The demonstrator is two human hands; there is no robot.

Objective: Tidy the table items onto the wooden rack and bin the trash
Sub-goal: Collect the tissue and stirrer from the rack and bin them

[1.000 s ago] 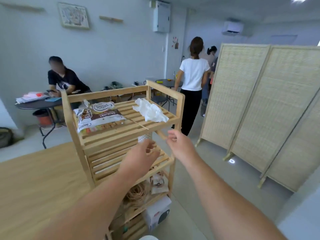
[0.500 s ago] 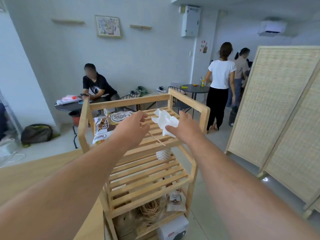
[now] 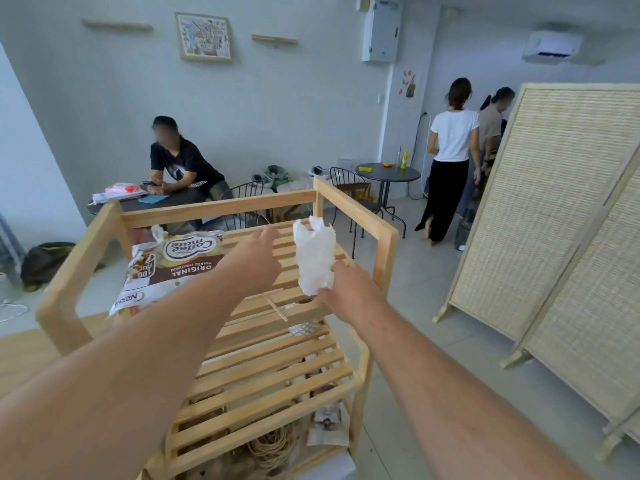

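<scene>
- Crumpled white tissue (image 3: 316, 259) pinched at its lower end in the grip of the right hand (image 3: 346, 292), raised upright just above the top shelf of the wooden rack (image 3: 360, 221), near its right rail.
- Held by a corner and clear of the slats, probably because it counts as trash and is headed for a bin; no bin in view.
- Left hand (image 3: 254, 263) stretched out beside the tissue, fingers loosely spread and empty, hovering over the top shelf; likely steadying or reaching for another item.
- Coffee creamer bag (image 3: 166, 268) lying flat on the left part of the top shelf, label upside down to the viewer, seemingly already stowed.
- Thin wooden stick (image 3: 275, 307) lying on the slats at the front edge, just below the right hand; looks like more trash to collect.
- Small patterned cup (image 3: 304, 329) on the shelf beneath, partly hidden by the top slats.
- Lower shelves carrying a coil of rope (image 3: 273, 448) and a small packet (image 3: 327, 424); other contents too hidden to tell.
- Wooden desk (image 3: 24, 355) at lower left, touching or just beside the rack.
- Woven folding screen (image 3: 554, 216) well apart on the right.
</scene>
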